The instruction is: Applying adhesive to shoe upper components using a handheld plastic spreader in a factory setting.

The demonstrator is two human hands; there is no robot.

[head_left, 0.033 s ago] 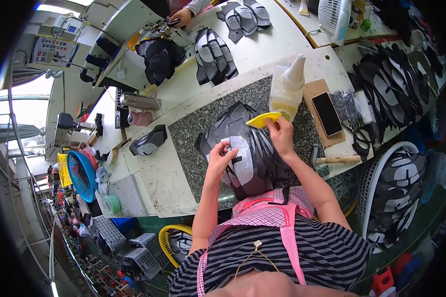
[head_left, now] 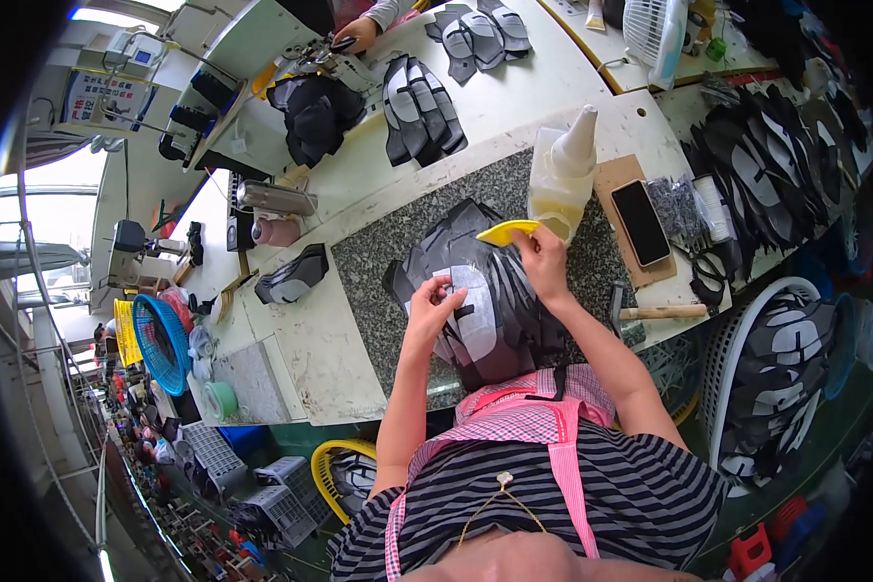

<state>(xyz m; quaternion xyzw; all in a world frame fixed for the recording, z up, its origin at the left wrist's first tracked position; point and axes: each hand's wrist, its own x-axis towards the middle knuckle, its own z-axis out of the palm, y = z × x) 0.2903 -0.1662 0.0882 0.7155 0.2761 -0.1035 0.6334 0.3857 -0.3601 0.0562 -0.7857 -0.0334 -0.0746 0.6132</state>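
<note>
A fanned pile of dark grey and black pieces shaped like shoe uppers (head_left: 529, 325) lies before me on a speckled stone slab (head_left: 364, 262). The top grey upper piece bears a light grey patch (head_left: 477, 330) with a small black mark. My left hand (head_left: 433, 312) has curled fingers and its thumb on this patch, gripping the piece near its upper left edge. Between the thumb and fingers of my right hand (head_left: 545, 267) is a flat yellow scraper (head_left: 506, 233), held just above the far side of the pile. A translucent bottle with a cone spout (head_left: 563, 175) stands behind my right hand.
Right of the slab are a phone (head_left: 640, 223) on cardboard, a hammer (head_left: 660, 312) and scissors (head_left: 708, 276). One loose upper piece (head_left: 291, 275) lies to the left. A white basket (head_left: 723, 378) stands at lower right. Across the table, another person's hand (head_left: 357, 35) is at a machine.
My right hand and the yellow scraper have shifted slightly left. My left hand stays in place on the patch.
</note>
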